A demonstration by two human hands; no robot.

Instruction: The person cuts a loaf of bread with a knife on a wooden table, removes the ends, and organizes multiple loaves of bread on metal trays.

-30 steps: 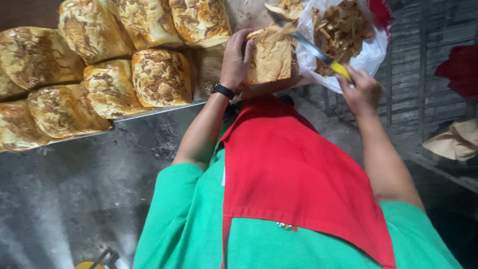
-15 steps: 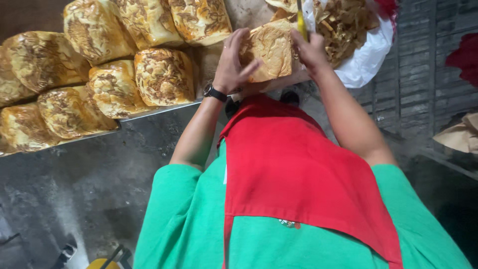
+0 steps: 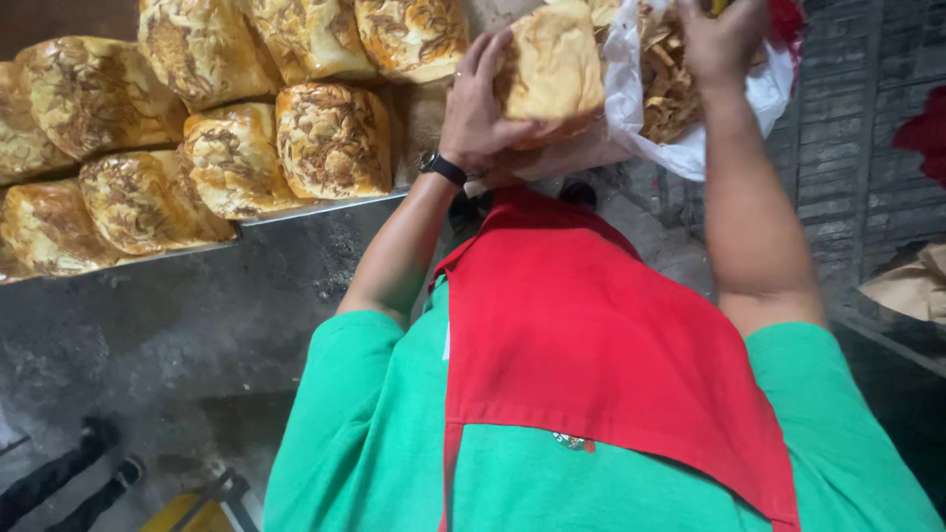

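My left hand [image 3: 475,110], with a black watch on its wrist, grips a square golden bread loaf [image 3: 554,67] held up in front of my chest. My right hand [image 3: 727,41] is raised at the top edge of the view, over a white plastic bag [image 3: 690,148] filled with brown bread trimmings [image 3: 668,84]. Its fingers are closed around a yellow-handled knife [image 3: 718,6], of which only a bit of the handle shows. I wear a green shirt and a red apron [image 3: 591,355].
A metal tray [image 3: 325,209] at the left carries several crusty loaves [image 3: 333,138] in rows. Below it is a grey concrete floor [image 3: 177,345]. Brown paper [image 3: 912,284] lies at the right, a yellow object [image 3: 187,512] at the bottom, dark shoes [image 3: 69,478] at the bottom left.
My right hand has left the loaf and risen to the bag with the knife. The left hand keeps its hold on the loaf, now a little higher.
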